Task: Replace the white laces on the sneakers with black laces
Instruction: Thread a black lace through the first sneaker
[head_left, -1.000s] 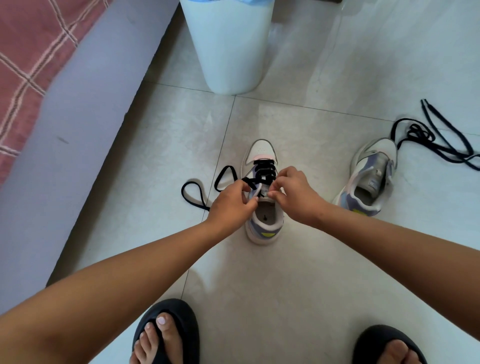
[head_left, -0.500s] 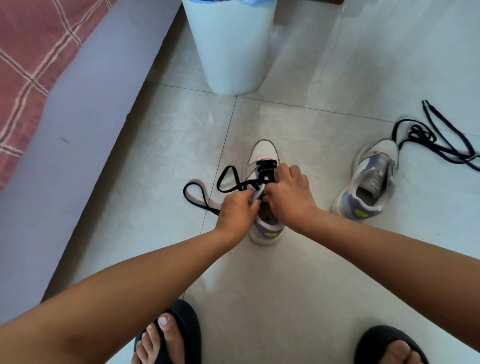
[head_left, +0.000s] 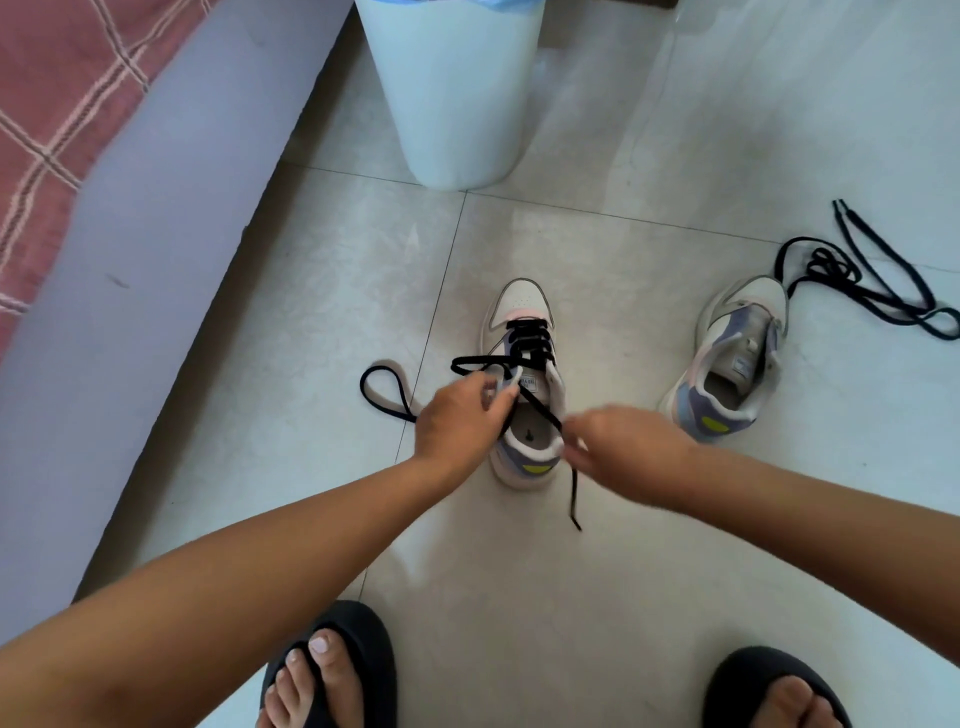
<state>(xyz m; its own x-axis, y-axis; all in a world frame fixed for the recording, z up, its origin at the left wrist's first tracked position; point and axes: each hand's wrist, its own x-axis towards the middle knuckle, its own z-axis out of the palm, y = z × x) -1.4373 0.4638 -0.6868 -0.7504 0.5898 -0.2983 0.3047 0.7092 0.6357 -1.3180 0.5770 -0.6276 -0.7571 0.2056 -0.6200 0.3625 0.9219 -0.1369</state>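
A white and lilac sneaker (head_left: 521, 306) stands on the floor tiles, its lower eyelets threaded with a black lace (head_left: 527, 338). My left hand (head_left: 457, 415) holds the sneaker's upper left edge by the tongue. My right hand (head_left: 623, 447), blurred, pinches one end of that lace and draws it back over the heel; the tip hangs below the hand. The lace's other end loops on the floor to the left. A second sneaker (head_left: 737, 358) with no lace lies tilted to the right, and a loose black lace (head_left: 872, 280) is bunched beyond it.
A pale bin (head_left: 452, 93) stands behind the sneakers. A bed frame side (head_left: 145, 249) with a red checked cover (head_left: 47, 104) runs along the left. My feet in black slippers (head_left: 332, 670) are at the bottom edge.
My right hand has pulled away from the eyelets toward me and to the right, drawing a lace end out over the heel. My left hand stayed at the sneaker's upper edge.
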